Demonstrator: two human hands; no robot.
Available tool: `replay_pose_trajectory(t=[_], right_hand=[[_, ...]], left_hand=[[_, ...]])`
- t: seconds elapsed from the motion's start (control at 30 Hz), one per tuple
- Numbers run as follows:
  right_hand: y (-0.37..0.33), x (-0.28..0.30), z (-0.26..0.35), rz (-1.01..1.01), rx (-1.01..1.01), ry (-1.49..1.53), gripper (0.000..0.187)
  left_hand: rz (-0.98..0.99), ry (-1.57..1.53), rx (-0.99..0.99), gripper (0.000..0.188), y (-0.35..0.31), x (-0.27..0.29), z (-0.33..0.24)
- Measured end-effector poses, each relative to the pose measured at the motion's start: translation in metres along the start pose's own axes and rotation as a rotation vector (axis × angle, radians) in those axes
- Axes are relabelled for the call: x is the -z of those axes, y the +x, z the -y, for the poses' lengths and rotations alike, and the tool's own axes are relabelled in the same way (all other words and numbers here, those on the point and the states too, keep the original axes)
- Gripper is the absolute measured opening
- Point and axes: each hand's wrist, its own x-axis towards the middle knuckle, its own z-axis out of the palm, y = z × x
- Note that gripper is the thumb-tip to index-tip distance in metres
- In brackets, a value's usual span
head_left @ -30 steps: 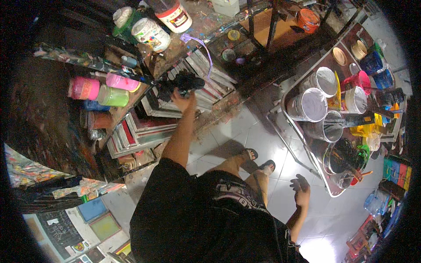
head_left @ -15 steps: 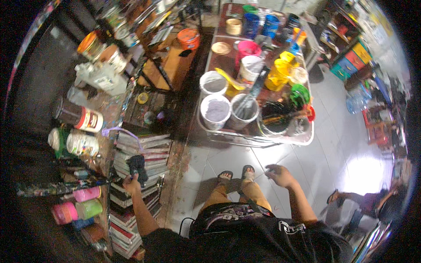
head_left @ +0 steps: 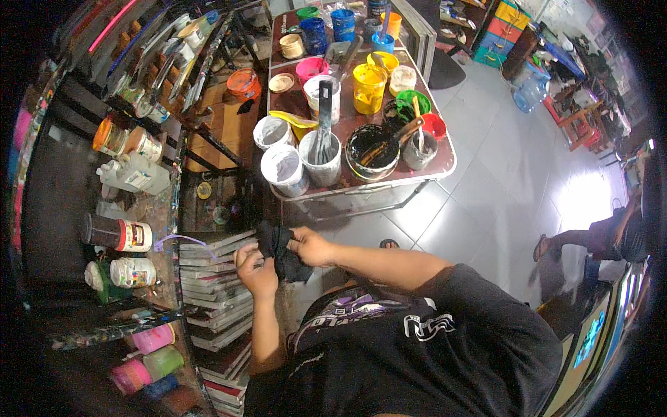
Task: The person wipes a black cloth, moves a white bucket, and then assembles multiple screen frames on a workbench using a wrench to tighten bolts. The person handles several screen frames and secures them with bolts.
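A crumpled black cloth (head_left: 279, 244) hangs between my two hands, above the floor beside the stacked frames. My left hand (head_left: 257, 271) has its fingers closed on the cloth's left side. On the other side, my right hand (head_left: 310, 247) pinches the cloth, its forearm reaching across in front of my body. Part of the cloth drops below my right hand. The nearest containers are a white bucket of grey paint (head_left: 283, 170) and another white bucket (head_left: 321, 167) with a black-handled tool standing in it, both on the table's near edge.
The brown-topped table (head_left: 434, 163) carries several paint tubs, among them a black paint bucket (head_left: 373, 153) and a yellow tub (head_left: 369, 89). At left, a shelf holds jars and a translucent jug (head_left: 135, 175), above stacked frames (head_left: 215, 288). Another person (head_left: 590, 236) is at far right.
My left hand has brought the black cloth from over the stacked frames to in front of me. My right hand, empty before, has moved left and taken hold of it too.
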Motion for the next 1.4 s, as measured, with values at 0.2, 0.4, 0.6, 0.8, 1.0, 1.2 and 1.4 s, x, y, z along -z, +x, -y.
replay_pose_trajectory(t=[0.2,0.4,0.6,0.8,1.0,1.2,1.4], right_hand=[[-0.003,-0.01,0.036,-0.225,0.316,-0.469,0.015],[0.004,-0.011,0.02,-0.086,0.255,-0.955,0.027],[-0.001,-0.012,-0.01,-0.015,0.311,-1.052,0.036],[0.0,0.018,-0.02,0.014,-0.045,-0.596,0.01],[-0.017,0.044,-0.004,-0.132,-0.245,-0.451,0.014],[-0.04,0.056,0.003,-0.269,-0.312,-0.411,0.019],[-0.069,0.073,0.005,-0.507,-0.156,-0.464,0.024]], left_hand=[[0.112,-0.852,0.709,0.017,-0.019,-0.011,0.0],[0.283,-1.123,0.805,0.027,-0.014,0.015,0.011],[0.039,-0.826,0.897,0.021,-0.045,0.029,0.06],[-0.341,-0.403,0.881,0.017,-0.061,0.066,0.102],[-0.988,-0.639,1.21,0.032,-0.063,0.157,0.177],[-0.377,0.296,1.339,0.047,-0.089,0.195,0.322],[-0.48,0.34,1.067,0.087,-0.073,0.144,0.31]])
